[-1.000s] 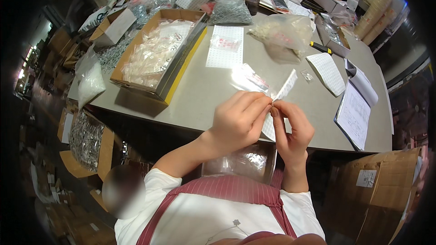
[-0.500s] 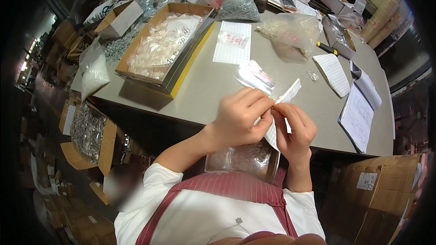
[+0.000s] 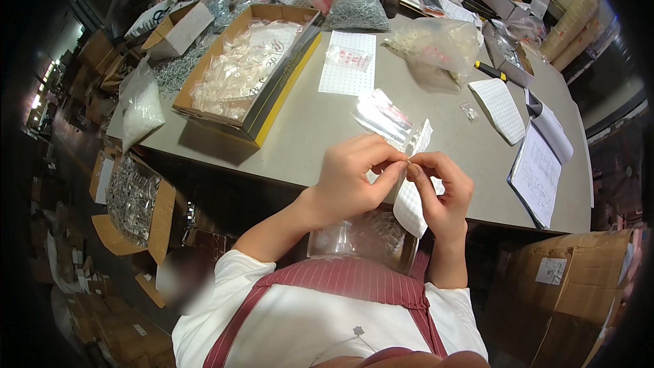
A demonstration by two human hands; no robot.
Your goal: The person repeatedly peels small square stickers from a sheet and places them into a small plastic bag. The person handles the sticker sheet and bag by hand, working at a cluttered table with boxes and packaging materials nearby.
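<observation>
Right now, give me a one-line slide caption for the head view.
Left hand and right hand pinch a small clear bag together above the grey table, beside an open box of packets.

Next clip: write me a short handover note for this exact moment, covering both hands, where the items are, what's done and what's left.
Left hand: fingertips pinched on a tiny item, too small to identify, at the top edge of the white sheet.
Right hand: pinching the same spot from the other side, sheet hanging below it.
Clear bags lie on the table just beyond the hands; a clear bag of small parts sits in the lap.
Done: the cardboard box holds many filled small bags.
Left: whatever is between the fingers is not yet set down or bagged.
</observation>
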